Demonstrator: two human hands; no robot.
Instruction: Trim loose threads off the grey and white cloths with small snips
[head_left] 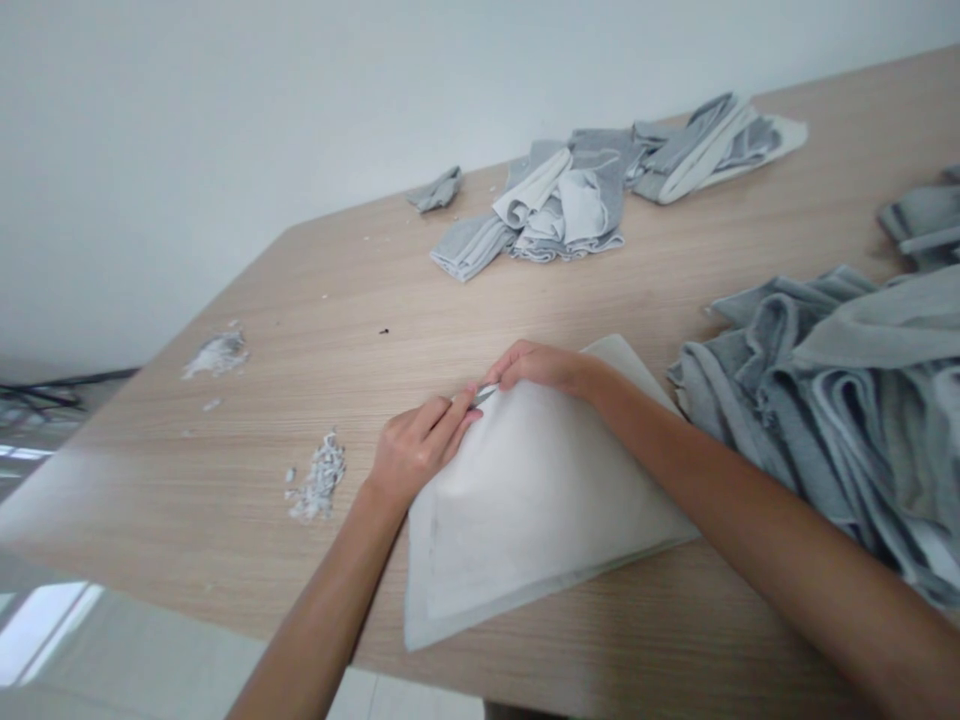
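Note:
A flat, pale cloth (540, 490) with a grey border lies at the front of the table, looking like a cloth cover of two layers. Its far left edge is pinched between the fingers of my left hand (424, 440). A little further along that same edge, my right hand (536, 368) is closed on the fabric too. Between the two hands a short stretch of the edge is lifted and shows a grey fold. Whether a small tool is hidden under the fingers I cannot make out.
Grey cloths (810, 390) are heaped on the right, close to my right forearm. Folded grey and white cloths (570, 200) lie along the back. Small piles of thread scraps (319, 480) sit on the wooden table (345, 270) at left, with a tiny black piece (384, 331) beyond.

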